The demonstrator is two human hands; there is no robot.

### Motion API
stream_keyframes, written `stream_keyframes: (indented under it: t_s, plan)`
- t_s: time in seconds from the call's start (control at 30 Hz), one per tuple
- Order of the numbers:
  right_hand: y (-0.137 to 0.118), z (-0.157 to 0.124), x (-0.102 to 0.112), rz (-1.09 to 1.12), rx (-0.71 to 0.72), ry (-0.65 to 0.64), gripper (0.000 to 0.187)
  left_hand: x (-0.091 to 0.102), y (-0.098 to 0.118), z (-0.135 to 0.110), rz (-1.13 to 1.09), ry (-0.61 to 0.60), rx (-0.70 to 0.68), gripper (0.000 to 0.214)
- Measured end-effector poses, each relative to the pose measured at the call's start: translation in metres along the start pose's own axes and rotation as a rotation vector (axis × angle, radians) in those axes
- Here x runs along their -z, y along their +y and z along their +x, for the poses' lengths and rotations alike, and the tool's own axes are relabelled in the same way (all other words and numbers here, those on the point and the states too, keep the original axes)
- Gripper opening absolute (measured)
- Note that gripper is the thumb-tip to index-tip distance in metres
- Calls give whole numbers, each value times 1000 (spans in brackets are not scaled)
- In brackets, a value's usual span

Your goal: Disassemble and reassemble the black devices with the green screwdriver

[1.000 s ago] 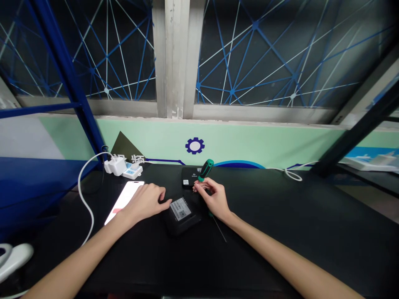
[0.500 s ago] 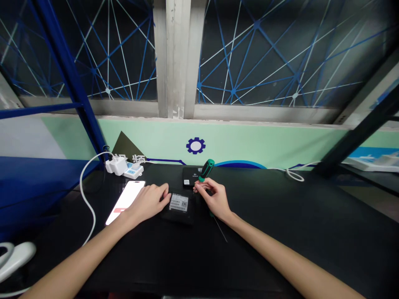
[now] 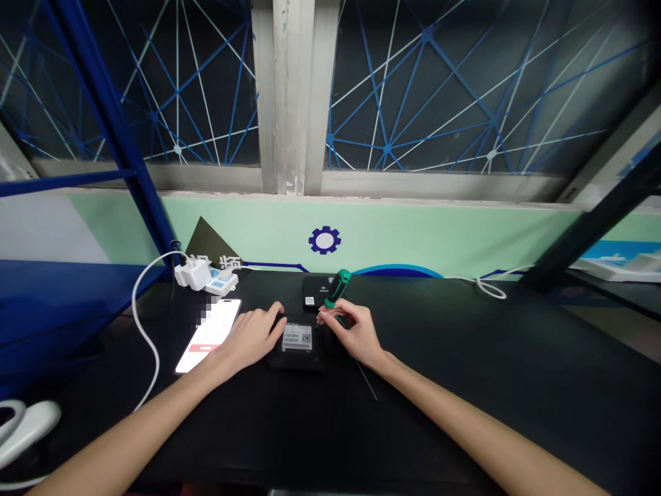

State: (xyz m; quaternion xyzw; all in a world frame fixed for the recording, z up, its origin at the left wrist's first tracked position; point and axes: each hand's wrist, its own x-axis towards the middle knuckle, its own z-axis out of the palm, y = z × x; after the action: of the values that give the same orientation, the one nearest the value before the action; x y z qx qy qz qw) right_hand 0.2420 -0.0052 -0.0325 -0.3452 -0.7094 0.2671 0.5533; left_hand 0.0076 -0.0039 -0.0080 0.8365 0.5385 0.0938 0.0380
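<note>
The left hand (image 3: 251,337) has shifted, its open fingers (image 3: 276,311) now resting on the far-left corner of the black labelled box (image 3: 297,339) lying flat on the counter (image 3: 465,358), while the right hand (image 3: 357,334) pinches a green-handled screwdriver (image 3: 338,288) just beside the box's far-right corner.

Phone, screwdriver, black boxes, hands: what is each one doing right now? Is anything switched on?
Smartphone: lying flat, screen lit.
Green-handled screwdriver: tilted, pinched in the right hand.
Labelled black device: lying label up, fingers of the left hand on its edge.
Second black device: lying flat behind it.
White charger: against a white socket strip, white cable attached.
</note>
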Motion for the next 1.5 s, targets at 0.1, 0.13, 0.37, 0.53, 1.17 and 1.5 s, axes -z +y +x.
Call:
stream_keyframes:
  t_s: [0.1, 0.13, 0.37, 0.53, 1.17, 1.5]
  plan:
    - [-2, 0, 0, -43, 20, -26, 21, -1, 1, 1, -2, 0, 14, 32]
    - [-3, 0, 0, -58, 26, -34, 21, -2, 1, 1, 0, 2, 18, 32]
    - [-7, 3, -1, -88, 39, -41, 22, -5, 1, 1, 40, -6, 19, 32]
    - [-6, 3, 0, -85, 30, -40, 22, -3, 2, 0, 10, 0, 12, 31]
    - [-3, 1, 2, -125, 58, -23, 19, 9, -7, 13, -1717, 20, 419, 29]
    - [-4, 1, 0, -152, 72, 12, 22, 6, -10, 10, -1919, -93, 407, 53]
